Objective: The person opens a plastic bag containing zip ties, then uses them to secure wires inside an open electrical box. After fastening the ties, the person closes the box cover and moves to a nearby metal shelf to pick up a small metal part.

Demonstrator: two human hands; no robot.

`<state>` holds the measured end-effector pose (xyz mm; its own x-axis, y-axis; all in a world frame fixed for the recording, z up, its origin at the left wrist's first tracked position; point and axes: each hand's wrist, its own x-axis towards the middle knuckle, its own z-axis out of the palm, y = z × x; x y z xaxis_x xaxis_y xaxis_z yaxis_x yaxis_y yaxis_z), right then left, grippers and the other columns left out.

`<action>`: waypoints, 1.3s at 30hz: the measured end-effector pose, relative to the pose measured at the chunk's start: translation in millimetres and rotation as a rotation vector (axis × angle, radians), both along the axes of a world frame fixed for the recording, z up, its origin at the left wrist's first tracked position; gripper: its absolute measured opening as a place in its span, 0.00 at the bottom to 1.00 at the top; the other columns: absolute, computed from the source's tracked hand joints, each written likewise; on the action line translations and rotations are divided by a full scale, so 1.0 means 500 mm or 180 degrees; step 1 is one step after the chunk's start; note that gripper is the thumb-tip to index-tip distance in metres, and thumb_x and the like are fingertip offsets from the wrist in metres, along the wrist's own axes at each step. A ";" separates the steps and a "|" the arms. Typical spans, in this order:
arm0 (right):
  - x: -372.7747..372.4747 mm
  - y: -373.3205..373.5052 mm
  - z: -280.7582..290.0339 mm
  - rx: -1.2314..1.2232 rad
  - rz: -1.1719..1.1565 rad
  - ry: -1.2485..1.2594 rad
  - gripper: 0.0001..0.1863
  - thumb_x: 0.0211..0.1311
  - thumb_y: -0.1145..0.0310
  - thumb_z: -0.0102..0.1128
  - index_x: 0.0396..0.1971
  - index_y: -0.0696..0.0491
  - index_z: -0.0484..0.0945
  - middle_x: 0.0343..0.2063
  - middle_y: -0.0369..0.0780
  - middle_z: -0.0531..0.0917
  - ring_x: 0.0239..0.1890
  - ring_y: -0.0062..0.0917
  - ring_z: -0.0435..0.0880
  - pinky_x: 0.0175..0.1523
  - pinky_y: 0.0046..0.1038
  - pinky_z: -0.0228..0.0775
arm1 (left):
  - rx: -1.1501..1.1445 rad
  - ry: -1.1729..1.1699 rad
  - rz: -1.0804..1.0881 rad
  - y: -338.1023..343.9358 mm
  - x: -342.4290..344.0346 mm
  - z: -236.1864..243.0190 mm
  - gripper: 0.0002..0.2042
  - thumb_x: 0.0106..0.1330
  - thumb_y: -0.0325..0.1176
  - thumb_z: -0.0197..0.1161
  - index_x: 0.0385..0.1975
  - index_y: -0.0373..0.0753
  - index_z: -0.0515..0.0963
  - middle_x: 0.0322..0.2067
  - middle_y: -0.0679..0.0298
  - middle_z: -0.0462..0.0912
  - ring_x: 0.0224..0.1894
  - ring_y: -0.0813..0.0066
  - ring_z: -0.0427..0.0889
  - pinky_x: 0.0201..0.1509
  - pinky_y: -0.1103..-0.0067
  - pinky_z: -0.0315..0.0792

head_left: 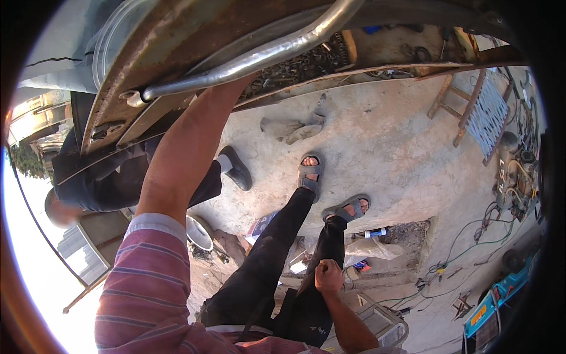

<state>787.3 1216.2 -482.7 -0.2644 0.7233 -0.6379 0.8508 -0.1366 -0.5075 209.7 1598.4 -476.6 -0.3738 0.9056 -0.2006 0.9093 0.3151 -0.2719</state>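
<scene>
My left arm reaches up and forward, its wrist passing beneath a curved silver metal bar. The left hand is hidden behind the bar, beside a tray compartment filled with small metal hardware, so its fingers do not show. The bar crosses a worn, rusty metal frame. Low in front of my dark trousers, my right hand is curled into a fist near the thigh. Anything inside that fist is hidden.
Another person in dark clothes is at the left, behind the frame. A grey cloth lies on the concrete floor. A woven stool stands at the right, near cables and a turquoise machine.
</scene>
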 end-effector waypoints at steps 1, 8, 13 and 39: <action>0.000 0.000 0.001 -0.0007 -0.0007 -0.0003 0.06 0.58 0.64 0.63 0.32 0.46 0.86 0.33 0.40 0.89 0.35 0.43 0.89 0.40 0.44 0.83 | -0.0180 0.0315 -0.0276 0.004 -0.010 -0.007 0.16 0.70 0.45 0.60 0.52 0.47 0.84 0.47 0.52 0.88 0.48 0.52 0.88 0.55 0.63 0.80; -0.002 0.002 0.006 -0.0048 -0.0109 0.0040 0.07 0.58 0.64 0.63 0.33 0.47 0.86 0.33 0.40 0.89 0.35 0.43 0.89 0.41 0.44 0.83 | 0.1366 -0.1382 0.0775 -0.047 0.044 0.034 0.14 0.70 0.41 0.62 0.45 0.39 0.85 0.40 0.51 0.89 0.43 0.58 0.89 0.51 0.66 0.80; -0.001 0.000 0.007 -0.0133 -0.0105 0.0026 0.07 0.58 0.63 0.63 0.34 0.47 0.86 0.34 0.40 0.89 0.36 0.43 0.89 0.42 0.43 0.83 | 0.2335 -0.0922 -0.0294 -0.047 0.029 -0.001 0.12 0.68 0.40 0.66 0.42 0.38 0.87 0.37 0.53 0.90 0.41 0.60 0.90 0.50 0.66 0.80; 0.000 -0.007 0.008 -0.0179 -0.0201 -0.0061 0.07 0.58 0.64 0.63 0.34 0.47 0.86 0.33 0.40 0.89 0.36 0.42 0.89 0.43 0.43 0.83 | 0.1692 -0.0969 -0.0479 -0.123 0.064 0.073 0.07 0.66 0.30 0.67 0.42 0.39 0.84 0.45 0.55 0.86 0.52 0.51 0.84 0.59 0.63 0.77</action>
